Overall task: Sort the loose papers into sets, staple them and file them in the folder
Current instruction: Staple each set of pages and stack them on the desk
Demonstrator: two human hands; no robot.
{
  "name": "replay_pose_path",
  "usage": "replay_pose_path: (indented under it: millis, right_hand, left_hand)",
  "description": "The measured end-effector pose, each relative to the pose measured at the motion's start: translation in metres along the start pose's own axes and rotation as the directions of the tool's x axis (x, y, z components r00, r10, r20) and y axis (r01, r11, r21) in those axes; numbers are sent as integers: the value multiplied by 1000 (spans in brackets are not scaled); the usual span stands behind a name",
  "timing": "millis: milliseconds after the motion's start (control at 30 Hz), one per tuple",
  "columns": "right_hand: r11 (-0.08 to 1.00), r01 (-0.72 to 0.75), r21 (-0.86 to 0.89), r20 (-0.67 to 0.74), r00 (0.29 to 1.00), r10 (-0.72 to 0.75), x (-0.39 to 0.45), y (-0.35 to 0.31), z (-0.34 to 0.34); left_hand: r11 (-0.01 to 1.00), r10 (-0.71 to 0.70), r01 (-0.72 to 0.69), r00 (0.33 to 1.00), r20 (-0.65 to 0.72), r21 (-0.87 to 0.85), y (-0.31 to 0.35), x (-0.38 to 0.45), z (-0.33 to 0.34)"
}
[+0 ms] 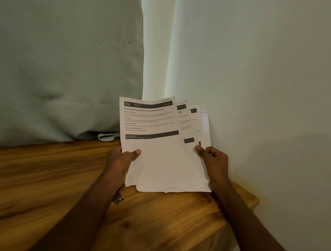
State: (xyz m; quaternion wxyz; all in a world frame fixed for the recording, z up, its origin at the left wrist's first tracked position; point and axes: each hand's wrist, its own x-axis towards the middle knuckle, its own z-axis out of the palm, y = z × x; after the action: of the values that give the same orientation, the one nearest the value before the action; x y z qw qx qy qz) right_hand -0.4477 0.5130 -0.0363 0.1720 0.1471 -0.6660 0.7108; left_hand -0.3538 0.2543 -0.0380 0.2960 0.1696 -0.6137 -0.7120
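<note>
Papers (162, 160): fanned stack, held upright above the wooden table (39, 185).
Left hand (120, 161): pinches the stack's left edge, thumb on front.
Right hand (214, 162): pinches the right edge.

We have both hands up on a fanned sheaf of white printed papers (159, 144), held upright above the brown wooden tabletop (39, 185). Our left hand (119, 161) grips the lower left edge, thumb across the front sheet, whose heading reads "Shoe Rack Organization and Insole Cleaning". Our right hand (214, 164) pinches the right edge, where three more sheets fan out behind. Below the left wrist a small silver metal object (120, 198) peeks out. Beyond the grip hangs a grey-green fabric curtain (57, 59).
</note>
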Motion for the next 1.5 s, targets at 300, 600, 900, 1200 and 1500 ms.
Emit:
replay_pose_path:
  millis: [300, 600, 900, 1200, 1500]
  right_hand:
    - [1000, 14, -18, -34, 999, -15, 0, -1, 0]
    - [986, 147, -73, 9, 989, -147, -1, -4, -1]
    - [986, 127, -107, 51, 991, -122, 0, -3, 1]
    - [994, 14, -106, 28, 1000, -11, 3, 1, 0]
    - [999, 6, -33, 82, 997, -3, -1, -2, 0]
  left_hand:
    - [999, -23, 22, 999, -33, -29, 0, 1, -2]
    - [995, -68, 65, 997, -38, -70, 3, 1, -4]
    - [996, -87, 87, 996, -17, -33, 7, 1, -4]
    - [995, -88, 88, 996, 0, -38, 8, -1, -3]
    - [996, -77, 66, 979, 191, 66, 8, -8, -1]
